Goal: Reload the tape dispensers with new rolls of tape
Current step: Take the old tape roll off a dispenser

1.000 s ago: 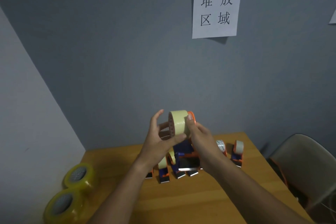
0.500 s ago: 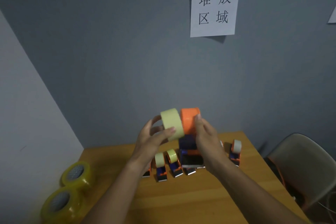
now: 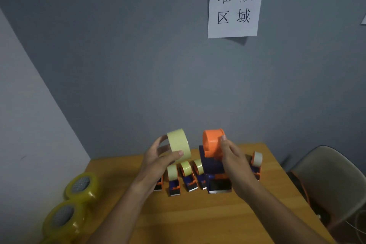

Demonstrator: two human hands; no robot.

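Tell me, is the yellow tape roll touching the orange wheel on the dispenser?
Apart. The head view shows grey wall between the tape roll, held in the left hand, and the orange wheel of the dispenser gripped by the right hand.

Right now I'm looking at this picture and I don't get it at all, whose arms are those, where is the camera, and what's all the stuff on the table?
There is no machine here. The camera sits on a person's head, looking forward and down, so the two bare arms are that person's own.

The left hand holds a pale yellow roll of tape in the air. The right hand grips a larger orange and blue tape dispenser, whose orange wheel carries no roll.

Below them is a wooden table. A row of small dispensers with pale rolls stands on it, one more to the right. Two big yellow tape rolls lie at its left edge. A paper sign hangs on the grey wall, and a chair stands at the right.
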